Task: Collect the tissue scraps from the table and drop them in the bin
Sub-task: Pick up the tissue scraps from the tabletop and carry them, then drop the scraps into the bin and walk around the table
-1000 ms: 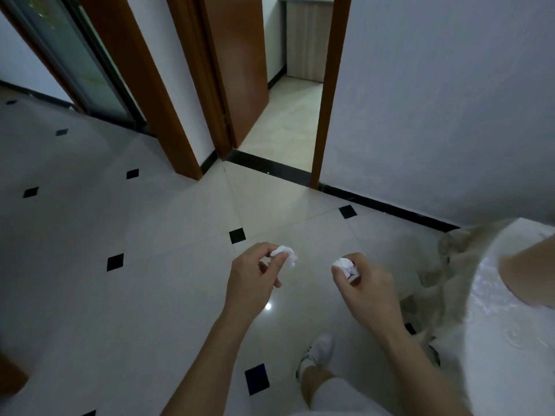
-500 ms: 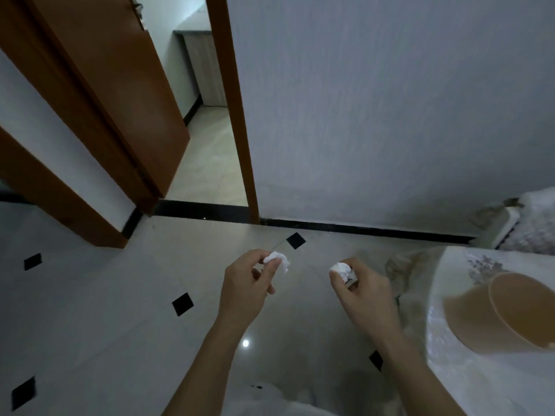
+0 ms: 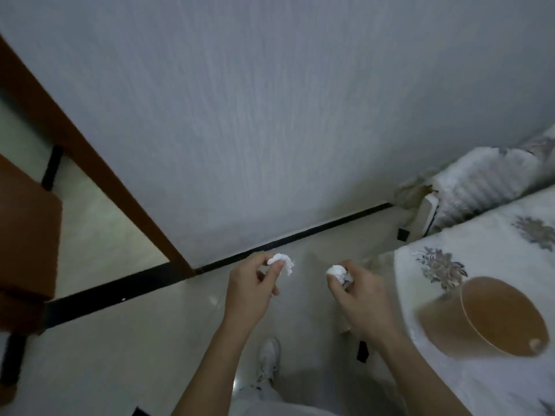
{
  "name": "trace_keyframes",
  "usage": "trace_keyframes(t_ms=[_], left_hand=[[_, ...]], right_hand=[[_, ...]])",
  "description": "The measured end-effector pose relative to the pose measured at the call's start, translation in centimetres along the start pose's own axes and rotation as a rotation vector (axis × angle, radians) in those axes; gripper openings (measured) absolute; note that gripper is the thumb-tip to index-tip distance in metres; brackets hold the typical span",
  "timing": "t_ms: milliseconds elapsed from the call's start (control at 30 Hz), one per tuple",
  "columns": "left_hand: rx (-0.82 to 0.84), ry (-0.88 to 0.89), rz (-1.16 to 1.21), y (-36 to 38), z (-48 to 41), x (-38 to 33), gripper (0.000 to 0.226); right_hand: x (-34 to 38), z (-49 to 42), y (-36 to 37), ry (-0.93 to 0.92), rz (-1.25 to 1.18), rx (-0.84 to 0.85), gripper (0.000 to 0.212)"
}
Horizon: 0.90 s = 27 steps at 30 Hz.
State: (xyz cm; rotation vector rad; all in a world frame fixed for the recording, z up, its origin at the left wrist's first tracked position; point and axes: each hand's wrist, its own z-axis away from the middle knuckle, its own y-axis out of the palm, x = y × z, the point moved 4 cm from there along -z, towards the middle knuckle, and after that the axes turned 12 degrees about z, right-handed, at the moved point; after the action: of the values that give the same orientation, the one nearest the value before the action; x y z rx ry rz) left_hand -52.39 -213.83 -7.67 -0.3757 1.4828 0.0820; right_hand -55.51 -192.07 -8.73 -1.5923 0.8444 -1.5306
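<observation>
My left hand (image 3: 250,288) pinches a crumpled white tissue scrap (image 3: 283,262) between thumb and fingers, held over the floor. My right hand (image 3: 359,295) grips a second white tissue scrap (image 3: 338,272) the same way, a short way to the right. A tan round bin (image 3: 486,318) stands on the table (image 3: 480,382) at the right, tilted in view with its open mouth facing me. The table wears a white flowered cloth. My right hand hovers just left of the table's edge and the bin.
A grey wall (image 3: 270,115) fills the top, with a black skirting strip (image 3: 285,240) along the pale tiled floor. A brown door frame (image 3: 90,163) runs at the left. A white fluffy cover (image 3: 486,181) lies beyond the table. My white shoe (image 3: 268,360) shows below.
The view has swung right, away from the doorway, bringing the table and bin fully into sight. Both hands still hold their scraps in the same pose.
</observation>
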Motion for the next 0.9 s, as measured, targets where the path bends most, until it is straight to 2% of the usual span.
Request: trace_keyframes(t_ms=[133,200,267,367,500,667,733,833,900], left_hand=[[0.190,0.066,0.044,2.4,-6.5,-2.1,0.018],[0.301,0.094,0.036,4.4,-8.7,-2.9,0.017],[0.406,0.116,0.020,6.8,-10.3,-3.3,0.014],[0.571,0.155,0.003,11.0,-11.0,-4.2,0.011],[0.737,0.237,0.008,16.7,-9.7,-5.9,0.009],[0.910,0.475,-0.049,22.9,-6.1,-8.2,0.014],[0.959,0.637,-0.147,25.1,-4.7,-9.1,0.015],[0.996,0.852,-0.254,28.0,-3.1,-10.7,0.009],[0.987,1.023,-0.293,29.6,-2.3,-11.5,0.005]], right_hand=[[-0.1,-3.1,-2.1,0.127,0.044,-0.125,0.024],[-0.5,-3.6,-3.3,0.208,0.041,-0.192,0.015],[-1.3,-3.4,-4.6,0.283,0.067,-0.253,0.014],[-3.3,-1.9,-6.7,0.380,0.108,-0.363,0.020],[-6.4,2.2,-9.0,0.550,0.109,-0.464,0.015],[-9.4,7.9,-11.0,0.738,0.190,-0.510,0.013],[-10.4,9.4,-11.7,0.782,0.239,-0.523,0.014],[-11.8,10.6,-13.0,0.810,0.304,-0.499,0.030],[-12.9,10.6,-13.8,0.795,0.340,-0.478,0.025]])
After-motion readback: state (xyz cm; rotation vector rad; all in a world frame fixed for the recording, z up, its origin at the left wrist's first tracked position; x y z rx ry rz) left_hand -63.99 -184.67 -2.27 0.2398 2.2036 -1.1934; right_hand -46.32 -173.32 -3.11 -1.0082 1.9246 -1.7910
